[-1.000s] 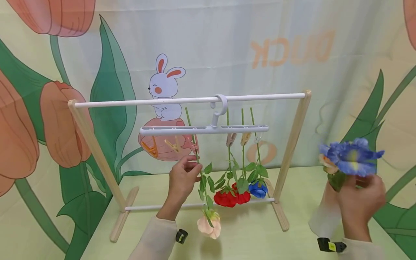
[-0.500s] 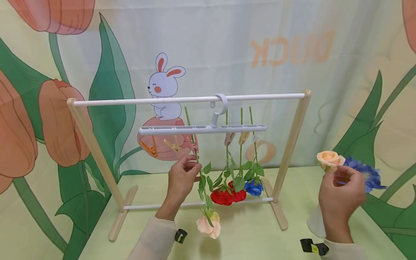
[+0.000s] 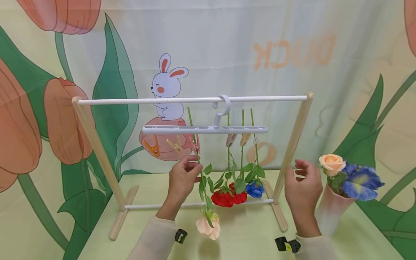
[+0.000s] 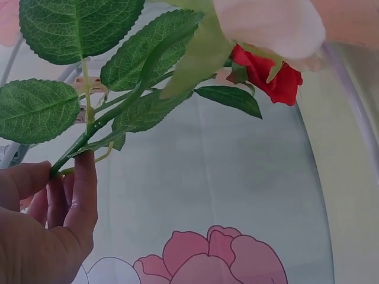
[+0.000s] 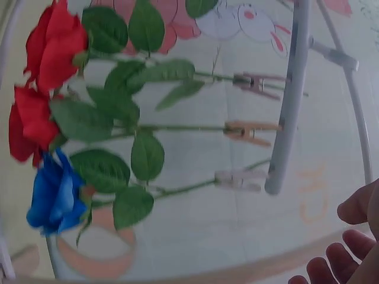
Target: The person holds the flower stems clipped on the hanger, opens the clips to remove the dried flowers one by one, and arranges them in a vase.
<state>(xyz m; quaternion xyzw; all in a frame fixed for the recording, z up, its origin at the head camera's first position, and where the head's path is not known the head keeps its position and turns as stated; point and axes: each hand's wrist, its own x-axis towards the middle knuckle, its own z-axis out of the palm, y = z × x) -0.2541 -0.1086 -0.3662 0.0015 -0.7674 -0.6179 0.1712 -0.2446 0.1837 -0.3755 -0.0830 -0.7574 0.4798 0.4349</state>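
Fingers and thumb of my left hand (image 3: 182, 177) pinch a leafy green stem (image 4: 98, 125); my right hand (image 3: 303, 185) grasps nothing.
That stem carries a pale peach, many-petalled flower (image 3: 214, 229), hanging head-down at a small pink clip (image 3: 196, 146) below a light-grey slotted hanger (image 3: 177, 131). I have my right fingers loosely bent, apart from the thumb, near a tapered pink-and-white vase (image 3: 336, 207).

4 flowers (image 3: 223, 199) hang from the hanger (image 3: 182, 130) on the rack (image 3: 130, 102), left of the vase (image 3: 334, 209).

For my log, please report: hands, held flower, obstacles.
Left hand pinches inverted pale peach artificial flower's green stem below pink clip. Right hand empty. No visible obstruction.
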